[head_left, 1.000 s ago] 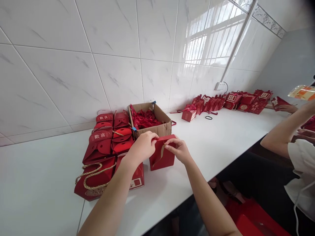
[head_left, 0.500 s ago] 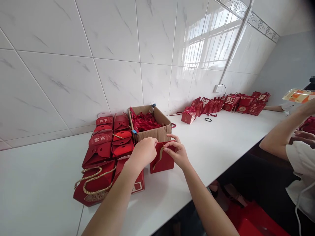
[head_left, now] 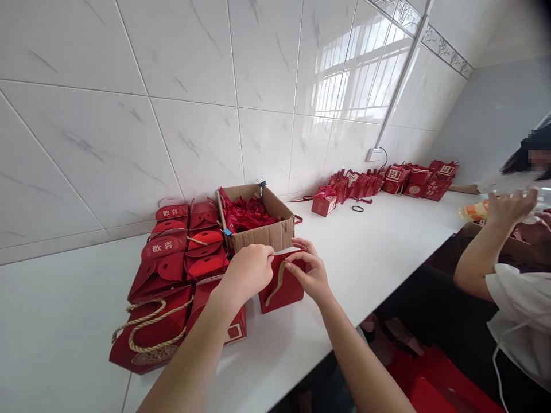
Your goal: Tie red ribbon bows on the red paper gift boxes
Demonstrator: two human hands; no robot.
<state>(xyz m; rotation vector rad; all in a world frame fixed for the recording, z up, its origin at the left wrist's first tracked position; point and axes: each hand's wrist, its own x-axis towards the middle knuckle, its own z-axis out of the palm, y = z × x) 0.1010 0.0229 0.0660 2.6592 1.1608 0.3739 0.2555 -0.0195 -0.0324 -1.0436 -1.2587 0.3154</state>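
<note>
**Red box (head_left: 282, 287) upright on white counter (head_left: 344, 275), both hands on its top**

Far left: grouped red boxes (head_left: 166, 269), the nearest with rope handles (head_left: 150, 327). My left hand (head_left: 249, 269) had curled fingers gripping the red box's upper left edge; the thumb contact was hidden. Just beyond stood the cardboard carton (head_left: 267, 235), full of red ribbons (head_left: 247, 213), blue clips on its rim. My right hand (head_left: 312, 272) pinched the gold strip (head_left: 279, 285) between thumb and index near the box's top; the strip hung down the near face. Right, farther off: small red box (head_left: 324, 205), black ring (head_left: 357, 209), more red packages along the wall. Far right, a person's hand (head_left: 512, 207) held something orange and clear.
</note>
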